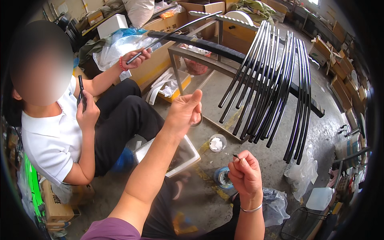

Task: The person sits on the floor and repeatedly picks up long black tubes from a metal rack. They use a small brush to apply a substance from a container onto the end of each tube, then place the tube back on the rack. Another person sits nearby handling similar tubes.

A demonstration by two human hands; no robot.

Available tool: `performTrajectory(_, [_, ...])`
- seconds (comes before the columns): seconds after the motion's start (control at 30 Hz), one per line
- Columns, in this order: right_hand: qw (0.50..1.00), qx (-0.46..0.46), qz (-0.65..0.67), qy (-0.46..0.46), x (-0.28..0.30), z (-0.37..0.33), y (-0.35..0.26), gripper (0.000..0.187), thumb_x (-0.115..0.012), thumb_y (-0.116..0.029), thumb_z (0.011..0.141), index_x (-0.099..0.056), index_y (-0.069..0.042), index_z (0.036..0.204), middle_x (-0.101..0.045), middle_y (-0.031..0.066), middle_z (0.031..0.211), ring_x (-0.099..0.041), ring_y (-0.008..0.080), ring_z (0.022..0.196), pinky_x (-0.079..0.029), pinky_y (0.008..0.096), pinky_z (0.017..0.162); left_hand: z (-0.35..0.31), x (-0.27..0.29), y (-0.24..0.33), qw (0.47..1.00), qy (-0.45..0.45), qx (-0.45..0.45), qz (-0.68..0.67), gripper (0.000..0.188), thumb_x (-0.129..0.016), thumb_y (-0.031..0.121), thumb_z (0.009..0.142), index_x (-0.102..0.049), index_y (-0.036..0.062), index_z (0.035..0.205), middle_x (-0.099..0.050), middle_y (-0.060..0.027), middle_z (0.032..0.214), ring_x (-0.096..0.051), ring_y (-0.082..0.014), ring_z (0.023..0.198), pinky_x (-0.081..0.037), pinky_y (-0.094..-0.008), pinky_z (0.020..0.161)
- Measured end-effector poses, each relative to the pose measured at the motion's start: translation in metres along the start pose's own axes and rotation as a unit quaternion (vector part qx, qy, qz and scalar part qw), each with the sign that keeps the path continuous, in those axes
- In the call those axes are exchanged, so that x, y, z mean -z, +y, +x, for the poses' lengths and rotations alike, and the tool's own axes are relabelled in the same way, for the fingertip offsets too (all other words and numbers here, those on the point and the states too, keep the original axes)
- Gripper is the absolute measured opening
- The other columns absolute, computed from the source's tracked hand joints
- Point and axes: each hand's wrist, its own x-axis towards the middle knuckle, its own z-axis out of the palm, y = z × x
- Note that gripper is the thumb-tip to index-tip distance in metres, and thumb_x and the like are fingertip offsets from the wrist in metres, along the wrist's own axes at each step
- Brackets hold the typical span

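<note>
My left hand (185, 112) is raised in the middle with its thumb up and fingers curled; whatever may be inside them is hidden. Lower right, my right hand (246, 172) pinches a small dark piece (236, 156) between thumb and fingers. Beyond it, several glossy black rods (260, 86) lie side by side across a black-wrapped bar (216, 48). At the left, a seated person in a white shirt (50, 136) holds a long dark rod (172, 36) in one hand and a short black stick-like object (81, 90) in the other.
A metal frame (175, 66) stands under the wrapped bar. On the floor are a white foam box (188, 164), a clear cup with white pieces (217, 143), a blue tub (222, 178) and plastic bags (302, 172). Cardboard boxes (344, 86) line the right side.
</note>
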Motion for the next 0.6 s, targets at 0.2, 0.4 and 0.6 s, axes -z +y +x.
performTrajectory(0.2, [0.999, -0.011, -0.017, 0.03, 0.0, -0.005, 0.003, 0.01, -0.059, -0.014, 0.09, -0.056, -0.005, 0.093, -0.041, -0.0033, 0.066, -0.031, 0.006, 0.053, -0.023, 0.0194, 0.044, -0.007, -0.003, -0.018, 0.942, -0.135, 0.046, -0.304, 0.103, -0.031, 0.078, 0.078, -0.043, -0.0114, 0.128, -0.054, -0.0274, 0.12, -0.055, -0.0361, 0.111, -0.043, -0.0489, 0.095])
performTrajectory(0.4, [0.999, 0.002, -0.02, 0.029, 0.0, -0.003, 0.001, 0.011, -0.056, -0.014, 0.092, -0.052, -0.005, 0.089, -0.042, -0.002, 0.068, -0.029, 0.0047, 0.052, -0.023, 0.0162, 0.04, -0.004, -0.001, -0.018, 0.936, -0.234, 0.0, -0.261, 0.123, -0.04, 0.086, 0.063, -0.029, -0.0118, 0.136, -0.037, -0.0308, 0.136, -0.039, -0.0382, 0.128, -0.034, -0.0508, 0.103])
performTrajectory(0.6, [0.999, -0.009, -0.012, 0.029, -0.003, 0.001, 0.003, 0.011, -0.056, -0.014, 0.092, -0.052, -0.004, 0.088, -0.042, -0.0015, 0.069, -0.029, 0.0049, 0.052, -0.023, 0.0161, 0.04, -0.001, 0.003, -0.02, 0.935, -0.253, -0.004, -0.249, 0.118, -0.046, 0.082, 0.065, -0.03, -0.0099, 0.137, -0.041, -0.0275, 0.136, -0.043, -0.0362, 0.126, -0.038, -0.0484, 0.101])
